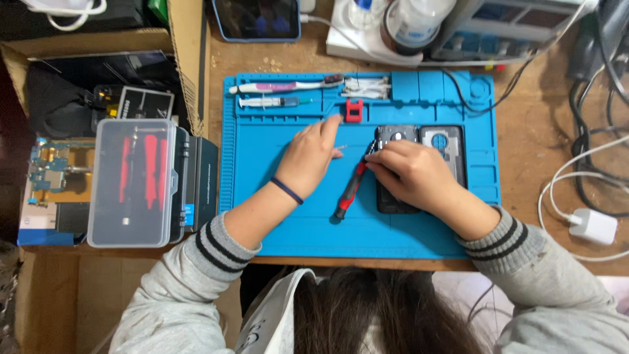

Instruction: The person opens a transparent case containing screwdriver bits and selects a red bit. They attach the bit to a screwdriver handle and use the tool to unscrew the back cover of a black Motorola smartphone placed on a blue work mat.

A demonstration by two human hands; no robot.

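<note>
The right hand (413, 172) had closed around a red-and-black screwdriver (351, 190), its tip angled toward the opened phone (393, 139) on the blue mat (262, 196) covering the bench. The left hand (308, 157) lay flat and empty, fingers reaching a tiny part nearby, likely to keep it from straying

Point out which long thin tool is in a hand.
The red-and-black screwdriver, gripped by the right hand; the toothbrush and syringe lie untouched in the mat's top trays.
</note>
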